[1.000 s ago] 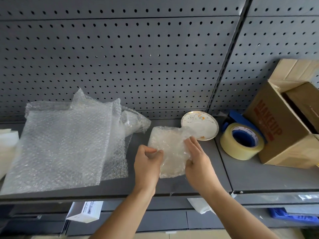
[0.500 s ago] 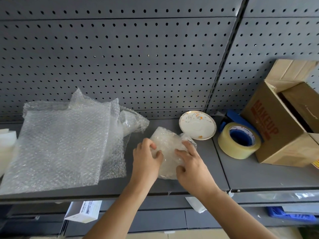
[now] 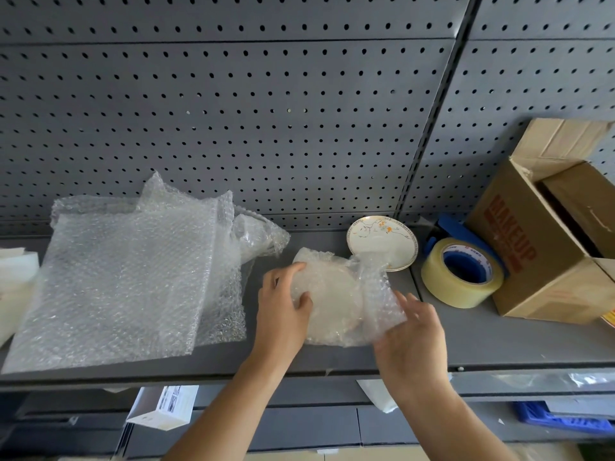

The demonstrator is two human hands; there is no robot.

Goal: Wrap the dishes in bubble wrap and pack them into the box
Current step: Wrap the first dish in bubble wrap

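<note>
A round dish half wrapped in bubble wrap (image 3: 332,294) lies on the grey shelf (image 3: 499,341). My left hand (image 3: 283,304) grips its left edge, thumb on top. My right hand (image 3: 412,341) holds the loose right flap of the wrap, lifted off the dish. Behind it a bare white plate (image 3: 379,237) with a gold rim and orange flowers rests against the pegboard. An open cardboard box (image 3: 545,261) printed MAKEUP stands at the right.
A pile of bubble wrap sheets (image 3: 119,277) covers the shelf's left half. A roll of clear tape (image 3: 462,274) on a blue dispenser sits between plate and box. White foam (image 3: 13,271) lies at the far left. A small white carton (image 3: 163,407) sits below.
My right hand has come off the top of the bundle and pulled the wrap's right flap outward and up. My left hand stays on the left edge.
</note>
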